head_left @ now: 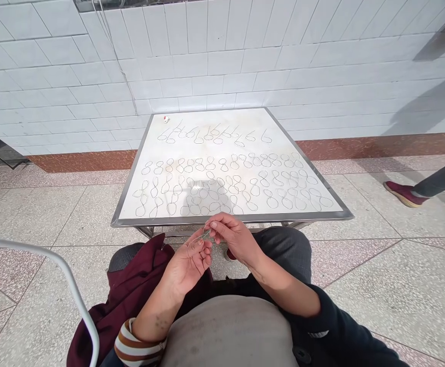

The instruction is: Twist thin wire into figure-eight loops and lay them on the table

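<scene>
Both hands meet just in front of the table's near edge, over my lap. My left hand (190,262) pinches a thin looped wire (206,235) between thumb and fingers. From the right, my right hand (232,235) grips the same wire with thumb and forefinger, its fingertips almost touching the left ones. Behind them stands a low white table (245,204) with a metal rim. Several figure-eight wire loops (210,164) lie on it in rows, and several single loops with straight tails (266,135) lie farther back.
A small white and red object (166,120) sits at the table's far left corner. A curved grey metal bar (67,272) is at left. Dark red cloth (131,290) covers my left side. Another person's leg and red shoe (406,193) show at right. A tiled wall (222,63) rises behind.
</scene>
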The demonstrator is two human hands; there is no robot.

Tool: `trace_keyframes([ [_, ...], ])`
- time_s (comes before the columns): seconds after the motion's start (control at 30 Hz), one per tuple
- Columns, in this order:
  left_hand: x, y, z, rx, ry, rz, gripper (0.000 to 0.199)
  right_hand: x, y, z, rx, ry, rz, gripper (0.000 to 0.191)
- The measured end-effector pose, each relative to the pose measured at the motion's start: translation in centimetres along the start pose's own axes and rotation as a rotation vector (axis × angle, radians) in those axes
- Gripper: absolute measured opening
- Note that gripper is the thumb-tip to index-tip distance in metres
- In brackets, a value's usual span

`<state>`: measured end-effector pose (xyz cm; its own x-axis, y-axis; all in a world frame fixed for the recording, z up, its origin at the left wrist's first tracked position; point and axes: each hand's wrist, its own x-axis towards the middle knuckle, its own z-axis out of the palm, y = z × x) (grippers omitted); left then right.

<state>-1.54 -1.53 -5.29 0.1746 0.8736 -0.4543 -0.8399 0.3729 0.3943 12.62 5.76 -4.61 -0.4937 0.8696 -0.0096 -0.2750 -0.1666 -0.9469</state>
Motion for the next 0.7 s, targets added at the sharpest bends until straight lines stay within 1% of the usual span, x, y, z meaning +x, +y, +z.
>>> trace_keyframes([
  [0.13,0.6,0.1,-0.8,0.092,0.041,-0.003,0.037,0.8,-0.1,-0.5,0.034,0.073,-0.019,0.018],
  [0.23,1.8,-0.1,-2.4,0.149,0.075,-0.013,0.037,2.1,-0.4,-1.1,0.007,0.095,-0.019,0.020],
  [0.33,3.4,-0.7,-4.5,0.210,0.135,-0.045,0.035,4.1,-1.1,-2.3,-0.093,0.109,-0.026,0.022],
  [0.37,3.9,-0.9,-5.1,0.251,0.160,-0.060,0.033,5.0,-1.5,-2.9,-0.134,0.119,-0.037,0.022],
  [0.5,6.0,-2.1,-6.7,0.334,0.167,-0.125,0.031,9.4,-4.0,-5.2,-0.337,0.178,-0.085,0.021],
  [0.6,7.6,-2.9,-7.4,0.396,0.164,-0.156,0.035,13.5,-6.3,-6.6,-0.482,0.245,-0.118,0.018],
  [0.7,9.1,-3.3,-8.5,0.470,0.170,-0.152,0.037,17.8,-8.3,-7.8,-0.555,0.309,-0.133,0.017],
])
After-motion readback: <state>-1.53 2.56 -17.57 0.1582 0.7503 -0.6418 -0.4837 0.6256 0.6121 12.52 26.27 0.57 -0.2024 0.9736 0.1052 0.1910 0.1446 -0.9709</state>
